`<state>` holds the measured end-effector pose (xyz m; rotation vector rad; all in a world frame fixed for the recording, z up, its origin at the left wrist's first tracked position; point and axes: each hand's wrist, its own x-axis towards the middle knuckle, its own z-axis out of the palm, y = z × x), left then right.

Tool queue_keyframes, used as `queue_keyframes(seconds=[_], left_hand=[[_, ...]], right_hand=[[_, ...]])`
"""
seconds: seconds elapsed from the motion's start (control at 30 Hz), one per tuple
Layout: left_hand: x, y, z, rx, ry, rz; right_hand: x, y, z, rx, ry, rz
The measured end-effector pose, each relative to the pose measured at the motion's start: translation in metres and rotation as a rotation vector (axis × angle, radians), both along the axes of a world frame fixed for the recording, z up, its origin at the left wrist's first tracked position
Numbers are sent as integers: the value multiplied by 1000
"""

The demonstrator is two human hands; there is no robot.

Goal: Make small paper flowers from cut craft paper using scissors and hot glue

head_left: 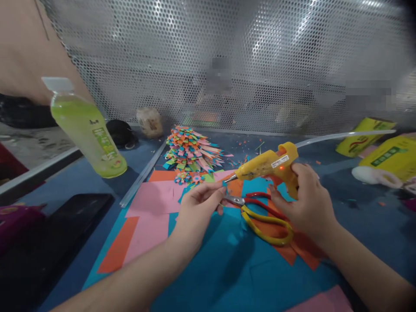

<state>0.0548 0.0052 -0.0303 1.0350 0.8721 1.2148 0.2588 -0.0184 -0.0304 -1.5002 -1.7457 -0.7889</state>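
Note:
My right hand (307, 199) is wrapped round the handle of a yellow hot glue gun (260, 165), whose small red light is lit. Its metal nozzle points left, at the fingertips of my left hand (204, 199). Those fingers are pinched on a small piece of blue paper (224, 184), mostly covered by them. Below both hands lie scissors (266, 234) with red and yellow handles; my left hand hides part of their blades. Small paper flowers (197, 178) sit just beyond my left hand, before a pile of multicoloured fringed paper strips (188, 149).
Pink (149, 199), orange and blue sheets (208, 268) cover the table's middle. A clear glue stick (143, 173) and a green drink bottle (87, 134) are left, near a black phone-like slab (65, 242). Yellow packages (390, 156) stand right. A perforated metal panel (208, 56) rises behind.

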Motion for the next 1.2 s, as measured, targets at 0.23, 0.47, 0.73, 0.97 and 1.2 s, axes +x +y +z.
queue_keyframes(seconds=[0.23,0.47,0.73,0.97,1.2], left_hand=[[0,2,-1,-3,-2,-14],[-1,2,1,-10,-24,-5],[-1,0,4,-10,19,9],[1,0,2,-16,1,15],[-1,0,2,-13,2,14]], right_hand=[[-1,-2,0,30,-35,-6],[-2,-2,-1,37,-50,-17],[-4,-2,0,65,-59,-5],[-5,-2,1,65,-54,-3],[-3,-2,0,55,-67,-16]])
